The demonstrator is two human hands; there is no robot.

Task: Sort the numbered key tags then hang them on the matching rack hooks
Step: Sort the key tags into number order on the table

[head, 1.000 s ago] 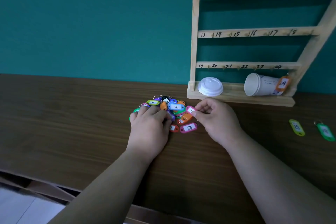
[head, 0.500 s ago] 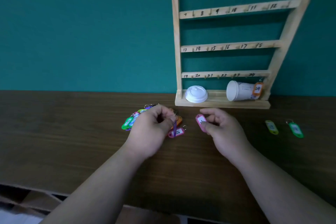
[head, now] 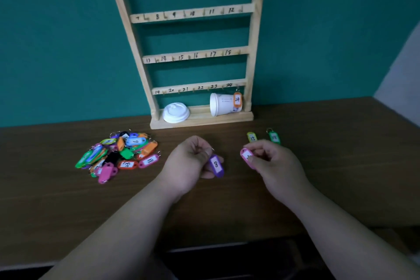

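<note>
Purple tag now off pile, pinched in left hand; pink tag pinched in right hand

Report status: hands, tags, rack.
Left hand pinches purple tag 8; right hand pinches pink tag, number hidden. Orange tag 24 hangs on rack. Tipped paper cup lies on rack base.

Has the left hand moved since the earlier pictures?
Yes. The left hand, pinching the purple tag 8, went right: it lay on the pile of tags, now it is clear of it.
</note>
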